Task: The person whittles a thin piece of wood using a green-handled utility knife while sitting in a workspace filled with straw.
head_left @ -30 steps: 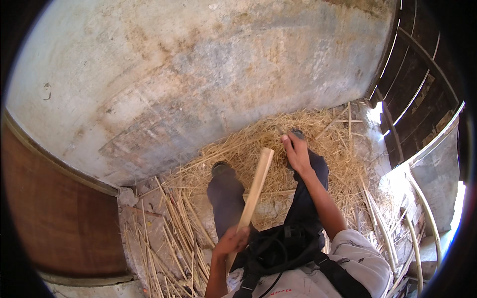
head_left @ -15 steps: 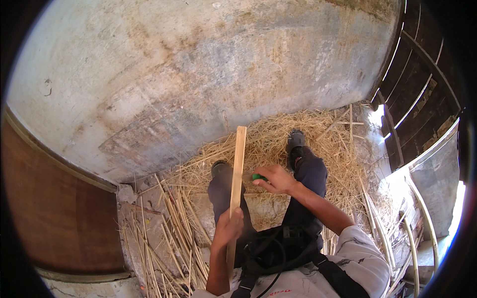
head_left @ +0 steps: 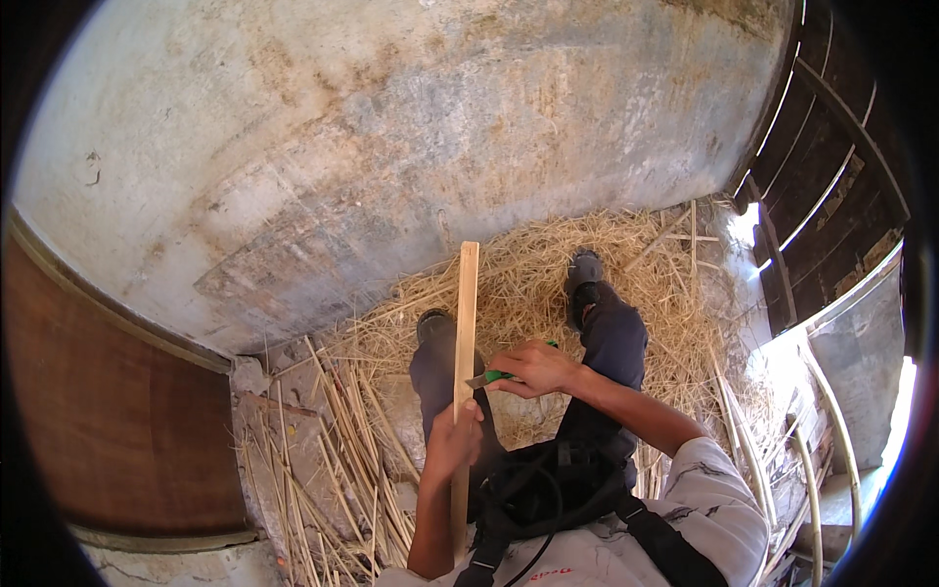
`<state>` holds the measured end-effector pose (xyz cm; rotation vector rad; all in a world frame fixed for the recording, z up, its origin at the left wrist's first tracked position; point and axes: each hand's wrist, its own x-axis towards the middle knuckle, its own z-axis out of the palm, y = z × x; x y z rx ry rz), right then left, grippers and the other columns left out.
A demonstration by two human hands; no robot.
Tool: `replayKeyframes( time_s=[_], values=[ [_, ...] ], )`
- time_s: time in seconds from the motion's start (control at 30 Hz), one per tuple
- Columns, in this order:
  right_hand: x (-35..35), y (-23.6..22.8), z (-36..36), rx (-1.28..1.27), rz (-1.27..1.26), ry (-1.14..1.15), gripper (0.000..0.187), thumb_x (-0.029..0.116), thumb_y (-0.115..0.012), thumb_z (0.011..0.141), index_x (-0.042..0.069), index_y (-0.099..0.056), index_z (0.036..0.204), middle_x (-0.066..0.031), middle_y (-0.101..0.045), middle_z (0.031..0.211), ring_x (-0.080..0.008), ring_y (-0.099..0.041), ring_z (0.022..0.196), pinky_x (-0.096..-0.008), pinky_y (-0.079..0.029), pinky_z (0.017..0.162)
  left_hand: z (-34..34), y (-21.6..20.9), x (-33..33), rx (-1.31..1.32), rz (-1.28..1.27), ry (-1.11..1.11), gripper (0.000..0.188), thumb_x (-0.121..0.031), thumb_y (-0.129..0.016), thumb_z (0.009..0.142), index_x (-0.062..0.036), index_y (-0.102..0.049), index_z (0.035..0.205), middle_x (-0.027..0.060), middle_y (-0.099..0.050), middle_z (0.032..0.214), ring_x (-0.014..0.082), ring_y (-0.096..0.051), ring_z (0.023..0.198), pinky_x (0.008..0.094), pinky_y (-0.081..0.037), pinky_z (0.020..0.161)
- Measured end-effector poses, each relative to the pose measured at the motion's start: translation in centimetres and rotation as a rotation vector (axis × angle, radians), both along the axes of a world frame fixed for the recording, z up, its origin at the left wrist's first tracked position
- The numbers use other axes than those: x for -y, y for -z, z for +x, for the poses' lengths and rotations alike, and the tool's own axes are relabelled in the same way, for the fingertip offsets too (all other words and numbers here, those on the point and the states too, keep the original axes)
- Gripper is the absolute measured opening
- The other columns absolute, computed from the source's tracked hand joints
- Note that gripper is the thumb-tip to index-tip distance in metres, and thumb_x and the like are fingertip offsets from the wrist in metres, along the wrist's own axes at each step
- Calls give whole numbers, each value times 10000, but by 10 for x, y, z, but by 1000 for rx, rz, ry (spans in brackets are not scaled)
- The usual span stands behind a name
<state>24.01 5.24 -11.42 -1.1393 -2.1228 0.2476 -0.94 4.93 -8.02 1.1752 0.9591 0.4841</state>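
My left hand (head_left: 453,437) is wrapped round the lower part of a long pale slat of wood or bamboo (head_left: 467,318). The slat stands nearly upright in the picture, its far end pointing toward the wall and its near end beside my waist. In my closed right hand (head_left: 533,369) is a green-handled knife (head_left: 497,376). Its blade points left and meets the slat's right edge, just above my left hand. My fingers hide most of the handle.
Thin split strips (head_left: 362,450) lie in a heap at my left. Dry shavings (head_left: 518,293) cover the ground round my feet, up to a stained wall (head_left: 421,147). Bent poles (head_left: 804,470) lean at the right. A brown panel (head_left: 117,401) stands at the far left.
My right hand has moved slightly left and down, bringing the knife blade from apart to against the slat. The slat's far end has shifted a little left. My left hand keeps its hold.
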Motion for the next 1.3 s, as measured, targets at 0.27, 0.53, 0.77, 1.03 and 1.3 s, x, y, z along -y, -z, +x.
replayKeyframes(
  time_s=[0.27, 0.53, 0.77, 1.03, 1.3],
  values=[
    [0, -2, -1, -6, -35, -30, 314, 430, -668, 1002, 120, -625, 982, -80, -653, 776, -321, -680, 646, -447, -536, 571, 0, 2, 0, 2, -9, -10, 338, -333, -469, 1127, -52, -542, 953, -21, -429, 578, 85, -412, 412, 276, -354, 371],
    [1, 1, -4, 23, -31, 16, 312, 438, -650, 1010, 129, -627, 978, -76, -647, 780, -319, -679, 645, -447, -534, 568, 0, 2, -1, -39, 4, -20, 354, -364, -493, 1116, -84, -553, 906, -37, -443, 602, 69, -427, 450, 260, -333, 399],
    [1, 1, -5, 48, 13, 43, 316, 447, -639, 1013, 132, -628, 990, -70, -639, 784, -317, -679, 643, -448, -535, 566, -2, -1, -2, -61, 0, -9, 365, -380, -492, 1109, -96, -558, 889, -45, -452, 622, 64, -443, 482, 253, -342, 428],
    [-1, 2, -7, 44, 46, 66, 331, 450, -641, 1011, 119, -633, 989, -72, -634, 780, -308, -684, 652, -447, -532, 562, -3, -3, -2, -51, 15, 0, 351, -365, -489, 1111, -104, -552, 884, -60, -454, 645, 50, -438, 497, 242, -338, 439],
    [-1, 3, -1, 90, -17, 143, 336, 441, -663, 997, 105, -658, 1015, -76, -650, 777, -302, -694, 657, -441, -545, 570, -6, 1, -2, -43, 17, 28, 357, -369, -492, 1113, -105, -552, 880, -58, -462, 647, 44, -430, 503, 238, -331, 447]
  ],
)
